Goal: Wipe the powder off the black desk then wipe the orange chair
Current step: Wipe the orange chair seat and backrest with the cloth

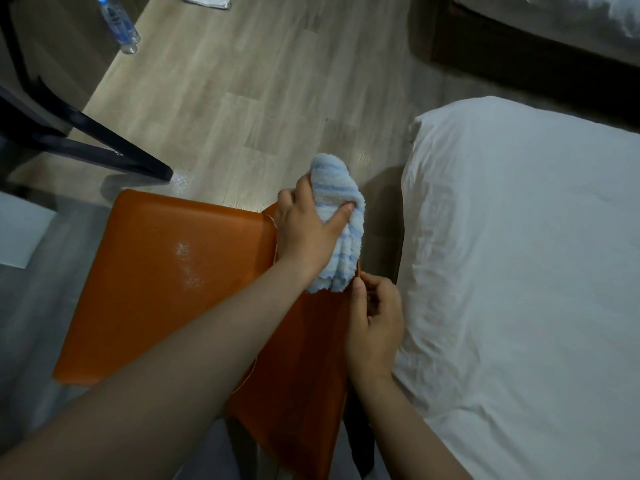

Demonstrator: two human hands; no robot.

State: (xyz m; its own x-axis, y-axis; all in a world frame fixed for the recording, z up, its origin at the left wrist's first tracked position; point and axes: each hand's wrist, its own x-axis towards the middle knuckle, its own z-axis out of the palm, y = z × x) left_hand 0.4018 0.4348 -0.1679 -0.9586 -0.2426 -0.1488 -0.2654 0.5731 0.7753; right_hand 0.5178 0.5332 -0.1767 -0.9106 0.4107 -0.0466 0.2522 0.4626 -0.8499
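The orange chair (166, 282) stands below me, its seat to the left and its backrest to the right. A streak of white powder (187, 265) lies on the seat. My left hand (306, 226) grips a bunched blue-and-white striped cloth (341, 230) at the top edge of the backrest. Lower down, my right hand (375, 327) holds the right edge of the backrest with curled fingers. Part of the black desk (79, 133) shows at the upper left, its top out of view.
A bed with a white sheet (526, 271) lies close on the right of the chair. Wooden floor (270, 81) stretches ahead. A plastic water bottle (119, 24) stands at the top left. A white sheet of paper (20, 230) lies at the left edge.
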